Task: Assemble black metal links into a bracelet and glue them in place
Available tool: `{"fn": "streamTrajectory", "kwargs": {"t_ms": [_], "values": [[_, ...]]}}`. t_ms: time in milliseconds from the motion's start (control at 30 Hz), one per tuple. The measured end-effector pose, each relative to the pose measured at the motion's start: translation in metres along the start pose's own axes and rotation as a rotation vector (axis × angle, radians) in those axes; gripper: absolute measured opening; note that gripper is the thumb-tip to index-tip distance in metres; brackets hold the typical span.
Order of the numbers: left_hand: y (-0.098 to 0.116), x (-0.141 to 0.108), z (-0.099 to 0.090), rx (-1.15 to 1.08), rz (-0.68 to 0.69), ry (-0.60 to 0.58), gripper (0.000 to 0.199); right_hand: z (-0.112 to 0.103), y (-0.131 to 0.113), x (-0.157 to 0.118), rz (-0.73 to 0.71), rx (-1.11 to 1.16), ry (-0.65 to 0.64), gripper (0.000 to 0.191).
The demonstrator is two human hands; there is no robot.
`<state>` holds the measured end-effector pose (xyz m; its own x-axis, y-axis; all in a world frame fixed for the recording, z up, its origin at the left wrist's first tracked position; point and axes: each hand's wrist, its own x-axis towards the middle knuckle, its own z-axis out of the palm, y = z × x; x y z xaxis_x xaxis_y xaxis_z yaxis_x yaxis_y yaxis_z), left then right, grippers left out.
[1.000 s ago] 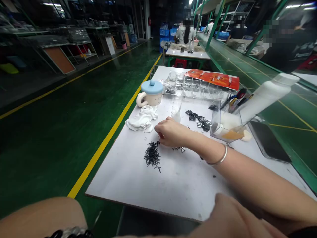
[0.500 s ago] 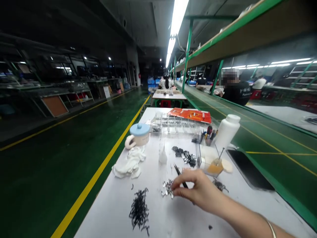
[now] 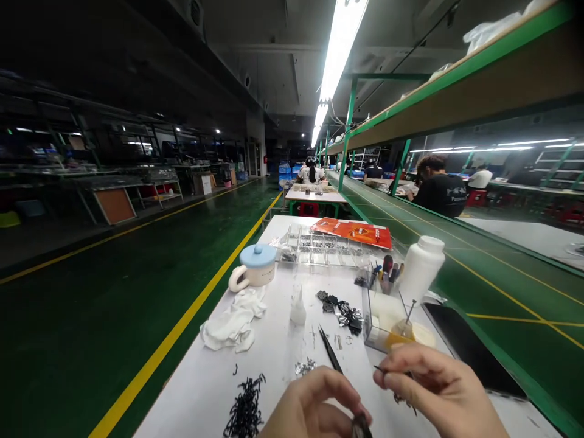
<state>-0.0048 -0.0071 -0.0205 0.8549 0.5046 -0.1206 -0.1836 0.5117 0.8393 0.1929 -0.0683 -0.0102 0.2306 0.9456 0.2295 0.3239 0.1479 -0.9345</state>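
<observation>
My left hand (image 3: pixel 317 401) is in the lower middle, fingers curled round a small dark, shiny piece (image 3: pixel 360 424); the frame edge cuts part of it off. My right hand (image 3: pixel 435 386) is to its right, thumb and forefinger pinching a thin dark sliver (image 3: pixel 379 368) too small to name. The two hands are apart. Black tweezers (image 3: pixel 329 348) lie on the white table just beyond my left hand. Close by is a pile of small silver pieces (image 3: pixel 305 367), partly hidden by that hand. Small black curved strips (image 3: pixel 246 406) are heaped on the left.
Farther back are a lidded mug (image 3: pixel 258 266), white cloth (image 3: pixel 235 322), small bottle (image 3: pixel 298 309), dark flat pieces (image 3: pixel 349 317), a clear compartment tray (image 3: pixel 319 246) and an orange packet (image 3: pixel 353 232). On the right stand a clear organizer (image 3: pixel 385 310), white bottle (image 3: pixel 420 264) and phone (image 3: pixel 474 347).
My right hand has moved from the silver pile to the right and now pinches a thin sliver. My left hand has come into view with a dark piece. The camera view has tilted up.
</observation>
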Motion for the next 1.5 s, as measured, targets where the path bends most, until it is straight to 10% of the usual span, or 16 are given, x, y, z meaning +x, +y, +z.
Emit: {"fn": "streamTrajectory", "kwargs": {"t_ms": [233, 1100, 1500], "values": [[-0.016, -0.005, 0.0, -0.306, -0.109, 0.116, 0.03, 0.014, -0.016, -0.014, -0.196, -0.008, -0.134, 0.005], [-0.01, -0.008, -0.003, -0.252, -0.209, 0.067, 0.028, 0.023, -0.022, -0.016, -0.428, -0.279, -0.189, 0.011], [-0.012, -0.011, -0.007, -0.266, -0.206, -0.008, 0.03, 0.019, -0.017, -0.011, -0.214, -0.012, -0.321, 0.009]]}}
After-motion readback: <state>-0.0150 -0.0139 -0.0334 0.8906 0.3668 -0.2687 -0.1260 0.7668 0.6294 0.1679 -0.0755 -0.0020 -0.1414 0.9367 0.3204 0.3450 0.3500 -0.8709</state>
